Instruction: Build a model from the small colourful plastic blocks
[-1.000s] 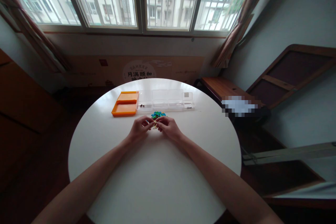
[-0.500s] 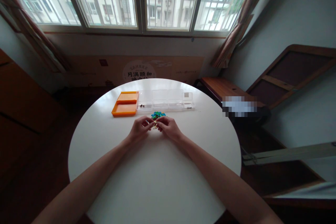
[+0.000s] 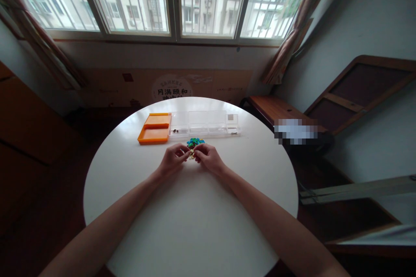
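My left hand (image 3: 174, 156) and my right hand (image 3: 208, 156) meet over the white round table (image 3: 195, 216). Thumb and fingers of both are closed around a small pale-yellow piece (image 3: 192, 151), mostly covered by the fingertips; its exact kind is too small to make out. Just beyond the fingertips lies a pile of small blue and green pieces (image 3: 195, 141). A few more pale bits show under the hands.
Behind the pile stand an open orange box (image 3: 154, 135) and, to its right, open clear plastic boxes (image 3: 208, 129) with a few small dark pieces. A wooden bench (image 3: 273, 110) is past the table's right edge, near the window wall.
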Demonstrator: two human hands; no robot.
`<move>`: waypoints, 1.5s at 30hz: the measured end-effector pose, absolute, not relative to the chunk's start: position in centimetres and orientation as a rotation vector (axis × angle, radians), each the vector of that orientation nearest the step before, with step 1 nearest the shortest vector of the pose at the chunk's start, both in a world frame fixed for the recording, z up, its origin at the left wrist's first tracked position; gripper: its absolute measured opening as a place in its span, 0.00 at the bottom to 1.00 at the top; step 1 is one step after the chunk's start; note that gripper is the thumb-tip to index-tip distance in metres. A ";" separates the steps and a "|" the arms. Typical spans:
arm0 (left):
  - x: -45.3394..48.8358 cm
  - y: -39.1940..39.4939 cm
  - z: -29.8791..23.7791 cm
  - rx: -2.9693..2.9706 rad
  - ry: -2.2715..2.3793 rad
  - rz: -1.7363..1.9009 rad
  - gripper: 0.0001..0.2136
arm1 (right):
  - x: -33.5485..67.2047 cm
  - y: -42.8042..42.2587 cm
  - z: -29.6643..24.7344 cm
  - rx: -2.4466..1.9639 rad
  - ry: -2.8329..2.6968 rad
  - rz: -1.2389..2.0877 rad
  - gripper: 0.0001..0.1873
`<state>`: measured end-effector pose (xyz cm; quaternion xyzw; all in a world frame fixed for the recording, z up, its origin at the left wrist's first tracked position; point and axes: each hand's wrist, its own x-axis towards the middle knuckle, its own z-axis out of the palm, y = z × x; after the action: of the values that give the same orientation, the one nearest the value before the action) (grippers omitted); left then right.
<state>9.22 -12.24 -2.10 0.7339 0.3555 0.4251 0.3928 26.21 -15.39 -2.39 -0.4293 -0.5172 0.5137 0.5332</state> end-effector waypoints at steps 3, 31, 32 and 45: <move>9.3 -12.2 -2.1 1.858 0.895 1.088 0.13 | 26.2 -15.5 -2.4 -1.023 -1.232 1.228 0.12; 9.3 -12.2 -2.0 1.863 0.916 1.117 0.16 | 26.4 -15.4 -2.3 -1.045 -1.275 1.209 0.21; 9.3 -12.2 -1.9 1.866 0.909 1.115 0.16 | 26.4 -15.5 -2.2 -1.044 -1.275 1.208 0.21; 9.3 -12.5 -1.7 1.943 0.862 1.089 0.16 | 26.2 -15.4 -2.3 -1.037 -1.235 1.201 0.20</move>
<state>9.26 -12.50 -1.65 0.7566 0.3354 0.4239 0.3678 26.24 -15.45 -2.27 -0.4355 -0.5186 0.5042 0.5358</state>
